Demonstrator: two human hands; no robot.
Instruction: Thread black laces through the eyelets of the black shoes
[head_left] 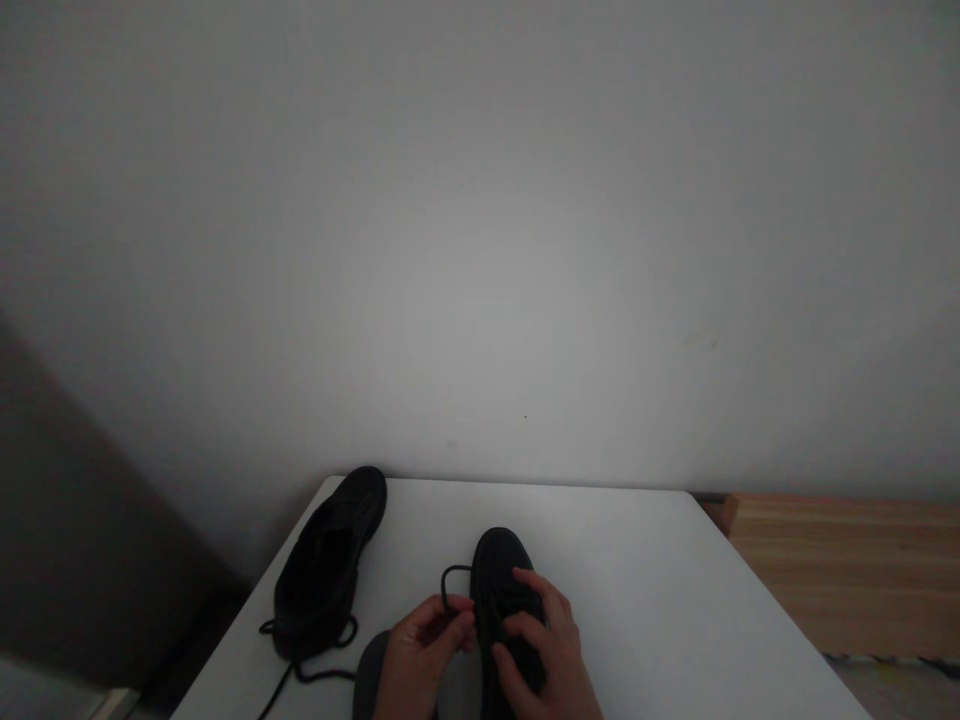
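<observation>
"What is the left hand (431, 650) doing?"
"Its thumb and fingertips are pinched together on a black shoelace (445, 580), close against the side of the shoe. The lace arcs out in a small curve beside the toe end."
"And the right hand (551, 650)?"
"Thumb and fingers stand apart, bent over the lacing of the black lace-up shoe (499, 550), with the fingertips touching its upper. I can't tell whether they have hold of a lace there."
"Where does that shoe sit?"
"At the near middle of the white tabletop (645, 600), between the hands, toe pointing toward the wall (495, 300)."
"Anything beside it?"
"A second black shoe (319, 580) lies to the left, well apart, along the table's left edge, its loose laces (326, 677) trailing from the near end."
</observation>
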